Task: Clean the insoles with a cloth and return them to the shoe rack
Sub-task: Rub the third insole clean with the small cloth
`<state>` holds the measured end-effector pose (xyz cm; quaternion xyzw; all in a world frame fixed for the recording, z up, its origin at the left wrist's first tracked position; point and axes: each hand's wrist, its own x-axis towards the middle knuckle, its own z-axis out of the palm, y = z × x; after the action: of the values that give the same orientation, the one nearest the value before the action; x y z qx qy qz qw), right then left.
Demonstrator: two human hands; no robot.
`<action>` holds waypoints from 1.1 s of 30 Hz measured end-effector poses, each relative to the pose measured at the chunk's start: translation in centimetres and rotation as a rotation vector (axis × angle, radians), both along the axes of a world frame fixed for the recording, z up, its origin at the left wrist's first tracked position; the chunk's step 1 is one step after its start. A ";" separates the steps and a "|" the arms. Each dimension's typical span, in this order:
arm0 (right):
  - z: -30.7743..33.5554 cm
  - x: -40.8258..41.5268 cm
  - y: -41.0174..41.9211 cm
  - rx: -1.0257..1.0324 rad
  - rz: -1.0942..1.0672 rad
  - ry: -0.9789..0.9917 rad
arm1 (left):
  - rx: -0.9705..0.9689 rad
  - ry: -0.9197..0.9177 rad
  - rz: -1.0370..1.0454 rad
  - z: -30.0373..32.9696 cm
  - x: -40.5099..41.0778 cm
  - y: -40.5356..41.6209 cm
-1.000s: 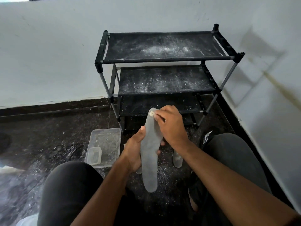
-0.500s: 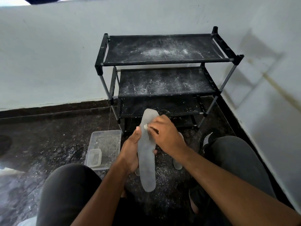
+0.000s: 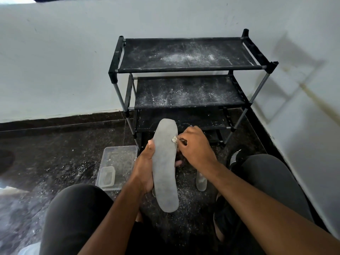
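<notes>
Before the shoe rack (image 3: pixel 185 69), left hand (image 3: pixel 145 168) clasping unmarked grey insole (image 3: pixel 164 166), right hand (image 3: pixel 196 146) pinching cloth scrap (image 3: pixel 174 139).

insole (image 3: pixel 165 168) grey | shoe rack (image 3: pixel 185 69) black, white-speckled | container (image 3: pixel 117 159) clear | wall (image 3: pixel 55 61) pale blue-grey

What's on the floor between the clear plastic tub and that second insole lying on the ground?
In the head view, the left hand holding the grey insole hangs between tub and floor insole.
</notes>
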<state>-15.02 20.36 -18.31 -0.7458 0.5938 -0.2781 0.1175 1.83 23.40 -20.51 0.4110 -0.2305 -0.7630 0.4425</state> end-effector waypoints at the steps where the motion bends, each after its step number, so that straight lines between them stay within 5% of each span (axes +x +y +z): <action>1: -0.1 0.0 0.1 -0.006 0.009 -0.009 | -0.001 -0.004 0.007 0.0 0.1 0.0; 6: -0.2 1.2 1.7 0.024 0.270 -0.024 | 0.023 -0.069 0.048 -0.2 0.3 -0.2; 11: -0.1 0.3 0.4 -0.035 0.046 -0.108 | 0.050 -0.058 0.004 0.1 0.0 0.0; 16: -0.7 2.2 2.2 -0.023 0.322 -0.027 | 0.043 -0.088 -0.028 -0.4 -0.1 0.1; 21: -0.6 0.8 0.3 -0.090 0.025 -0.113 | 0.059 -0.051 -0.055 -0.3 -0.5 0.2; 27: -0.6 2.4 2.2 -0.052 0.267 -0.058 | 0.085 -0.066 -0.033 -1.2 -0.1 0.1; 33: -0.3 0.9 0.6 -0.086 0.030 -0.023 | 0.073 -0.012 -0.061 -0.8 -0.5 0.2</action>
<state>-14.10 20.99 -18.59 -0.7558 0.5686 -0.3102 0.0963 1.31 23.56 -21.27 0.4242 -0.2173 -0.7816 0.4024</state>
